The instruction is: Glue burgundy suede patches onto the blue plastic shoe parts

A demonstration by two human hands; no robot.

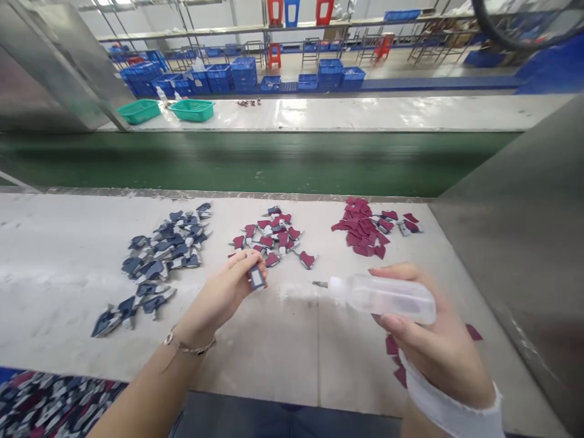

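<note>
My left hand (237,277) pinches a small dark blue and white piece (256,277) over the middle of the table. In my right hand (424,322) lies a clear plastic squeeze bottle (387,297), tipped on its side. Its thin nozzle (320,284) points left toward the small piece, with a gap between them. Just beyond my left hand is a heap of small pieces with maroon tops (274,234). A pile of flat maroon patches (359,228) lies behind the bottle. Dark blue and white pieces (168,246) are heaped at the left.
A green belt (255,164) runs behind the table. Beyond it, teal baskets (192,110) stand on a far ledge. Metal panels (524,267) bound the right side. A container of mixed pieces (50,404) sits at the lower left. Loose maroon patches (392,345) lie near my right wrist.
</note>
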